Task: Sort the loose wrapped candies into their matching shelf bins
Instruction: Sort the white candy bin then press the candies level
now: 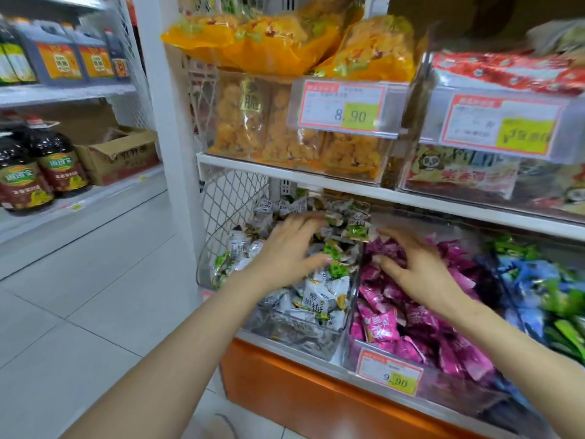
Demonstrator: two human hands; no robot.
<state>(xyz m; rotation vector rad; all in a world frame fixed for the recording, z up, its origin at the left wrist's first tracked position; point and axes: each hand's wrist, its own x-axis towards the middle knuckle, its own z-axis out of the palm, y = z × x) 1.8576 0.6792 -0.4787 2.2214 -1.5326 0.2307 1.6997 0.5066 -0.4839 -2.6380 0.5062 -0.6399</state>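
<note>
A clear bin (304, 342) on the lower shelf holds white-and-green wrapped candies (319, 299). My left hand (289, 248) hovers over that pile with fingers spread and loosely bent, holding nothing that I can see. To the right, a second clear bin (354, 350) is full of magenta wrapped candies (408, 331). Over these my right hand (418, 264) reaches, fingers spread, fingertips touching the upper wrappers. Further right lies a heap of blue and green wrapped candies (544, 293).
A white shelf board (348, 186) runs just above the bins, carrying clear boxes of yellow snack bags (285, 134) and price tags (343, 106). An orange plinth (285, 384) sits below. Left are tiled floor (79, 296) and oil bottles (41, 172).
</note>
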